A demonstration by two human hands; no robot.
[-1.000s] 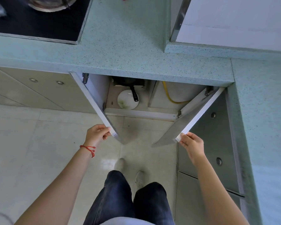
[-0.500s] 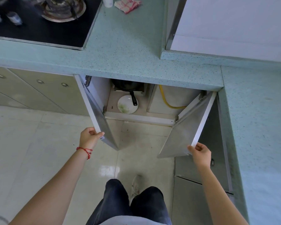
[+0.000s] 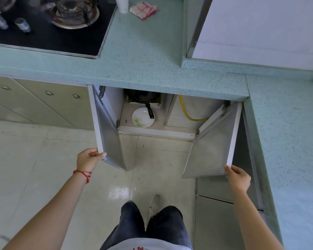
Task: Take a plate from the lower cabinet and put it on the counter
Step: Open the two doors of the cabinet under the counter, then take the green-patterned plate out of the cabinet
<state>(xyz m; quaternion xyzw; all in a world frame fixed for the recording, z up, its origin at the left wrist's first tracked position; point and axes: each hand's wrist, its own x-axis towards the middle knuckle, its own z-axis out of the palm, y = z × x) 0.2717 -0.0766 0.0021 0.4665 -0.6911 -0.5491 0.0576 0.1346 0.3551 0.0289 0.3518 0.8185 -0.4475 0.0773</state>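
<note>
— So, where are your hands?

— Nearest me, my left hand (image 3: 88,159) is curled round the bottom corner of the left door (image 3: 107,141), fingers pinching its edge. My right hand (image 3: 238,177) pinches the lower corner of the right door (image 3: 211,150) the same way.

— What changed?

— Both doors have swung wider than a second ago; the opening between them is now clear.

— And the plate?

— Farther in, the plate (image 3: 143,117) lies flat on the cabinet floor (image 3: 127,113), white with green smears, a black pan handle (image 3: 150,111) overlapping its rim. I'd judge I can let go and reach in now. Beyond, the counter (image 3: 143,56) has bare space for it.
</note>
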